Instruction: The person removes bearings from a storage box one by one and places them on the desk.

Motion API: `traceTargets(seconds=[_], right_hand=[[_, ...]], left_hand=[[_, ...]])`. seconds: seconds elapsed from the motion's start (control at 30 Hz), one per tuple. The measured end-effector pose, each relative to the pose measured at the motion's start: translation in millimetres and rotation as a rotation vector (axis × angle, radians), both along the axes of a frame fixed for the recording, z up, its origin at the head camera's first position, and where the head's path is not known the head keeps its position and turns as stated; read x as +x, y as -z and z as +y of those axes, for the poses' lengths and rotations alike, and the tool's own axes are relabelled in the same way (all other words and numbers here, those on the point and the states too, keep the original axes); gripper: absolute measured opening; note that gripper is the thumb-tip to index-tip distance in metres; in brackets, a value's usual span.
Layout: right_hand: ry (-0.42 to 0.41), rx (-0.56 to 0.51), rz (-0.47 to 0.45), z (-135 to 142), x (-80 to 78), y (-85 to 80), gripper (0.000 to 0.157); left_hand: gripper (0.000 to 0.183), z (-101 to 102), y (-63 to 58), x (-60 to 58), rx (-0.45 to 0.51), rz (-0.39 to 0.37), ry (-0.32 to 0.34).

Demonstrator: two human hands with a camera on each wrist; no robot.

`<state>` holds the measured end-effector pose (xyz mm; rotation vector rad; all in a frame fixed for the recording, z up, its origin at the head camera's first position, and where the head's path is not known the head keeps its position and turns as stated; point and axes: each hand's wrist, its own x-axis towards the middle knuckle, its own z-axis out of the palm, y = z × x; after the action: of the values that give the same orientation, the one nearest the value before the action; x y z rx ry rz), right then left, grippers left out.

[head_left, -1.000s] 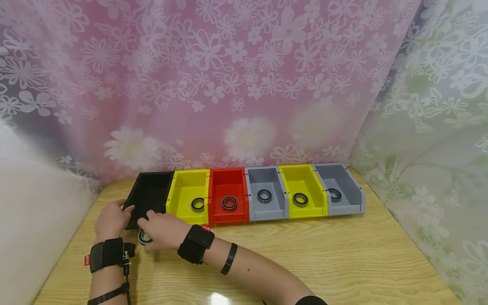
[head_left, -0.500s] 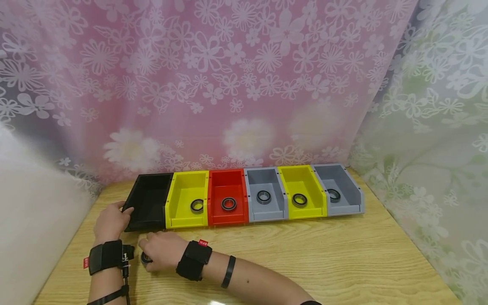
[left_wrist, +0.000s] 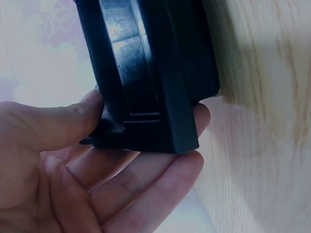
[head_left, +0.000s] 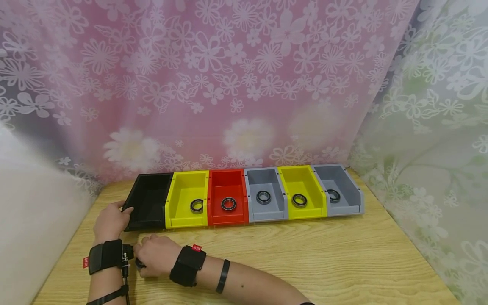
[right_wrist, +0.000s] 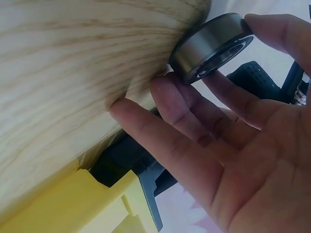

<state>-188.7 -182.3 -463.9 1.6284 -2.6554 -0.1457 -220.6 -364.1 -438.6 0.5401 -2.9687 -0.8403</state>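
My left hand (head_left: 110,220) grips the front left corner of a black storage bin (head_left: 149,197), leftmost in the row. In the left wrist view the thumb (left_wrist: 90,114) lies on the bin's side rim, and the fingers reach around beneath its corner. My right hand (head_left: 158,256) is over the table in front of that bin. It pinches a ball bearing (right_wrist: 209,46), a steel ring with a dark face, between thumb and fingers; the bearing is tilted close over the wood. From the head view most of it is hidden behind the hand.
Right of the black bin stand a yellow bin (head_left: 187,221), a red bin (head_left: 228,219), a grey bin (head_left: 263,176), a second yellow bin (head_left: 297,176) and a second grey bin (head_left: 331,173), each with one bearing inside. A floral curtain (head_left: 244,84) hangs behind the wooden table (head_left: 305,254).
My right hand has drawn back from the black bin's front edge toward me and slightly left, carrying the bearing down to the table. The left hand has stayed on the bin.
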Motion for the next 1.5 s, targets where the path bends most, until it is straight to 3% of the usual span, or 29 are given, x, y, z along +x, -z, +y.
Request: traceTargets(seconds=[0.23, 0.73, 1.23, 1.4, 1.5], right_hand=[[0.006, -0.001, 0.013, -3, -1.3, 3.3, 0.033], [0.015, 0.035, 0.045, -2, 4.0, 3.4, 0.052], [0.043, 0.045, -0.094, 0, -6.3, -2.7, 0.049], [0.074, 0.042, -0.161, 4, -14.5, -12.2, 0.041], [0.098, 0.019, -0.15, 10, -22.2, -24.1, 0.04]], left_hand=[[0.054, -2, 0.6, -1.3, -0.015, 0.009, 0.002], [0.055, -1, 0.3, 0.2, -0.015, 0.003, 0.005], [0.054, 0, -0.8, -1.1, -0.032, 0.002, 0.017], [0.054, -1, -0.8, -0.9, -0.031, -0.006, 0.028], [0.053, -1, -1.5, -0.7, -0.034, -0.006, 0.038]])
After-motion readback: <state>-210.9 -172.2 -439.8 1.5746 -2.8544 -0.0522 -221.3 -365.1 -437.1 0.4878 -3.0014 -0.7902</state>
